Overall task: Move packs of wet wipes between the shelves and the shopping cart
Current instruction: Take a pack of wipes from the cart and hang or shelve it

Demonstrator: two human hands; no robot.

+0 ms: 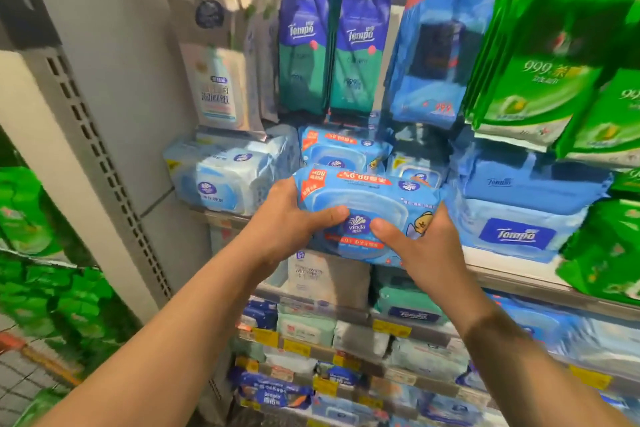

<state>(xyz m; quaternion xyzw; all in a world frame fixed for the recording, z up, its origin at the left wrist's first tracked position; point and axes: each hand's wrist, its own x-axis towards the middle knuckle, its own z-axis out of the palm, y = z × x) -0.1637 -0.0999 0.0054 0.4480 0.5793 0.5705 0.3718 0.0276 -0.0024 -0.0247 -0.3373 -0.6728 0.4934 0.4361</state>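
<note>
At nine o'clock a grey slotted upright bounds the shelf bay. The left hand has its grip curled on the left edge of the blue Vinda wipes pack, thumb on top. The right hand clasps its right edge. The pack sits at centre, at the shelf edge, with the Tempo pack just beside at three o'clock.

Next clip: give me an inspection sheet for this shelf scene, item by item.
Surface: store shelf, stocked tiers above and below.
Job's things: blue wipes pack held in front of the shelf; a like pack sits behind it.
Clutter: hanging Tempo packs, green packs, Tempo box packs.
Grippers: left hand and right hand both grip the pack, thumbs on top.
Cables: nothing seen.
Surroundings: grey upright; cart not clearly seen.
</note>
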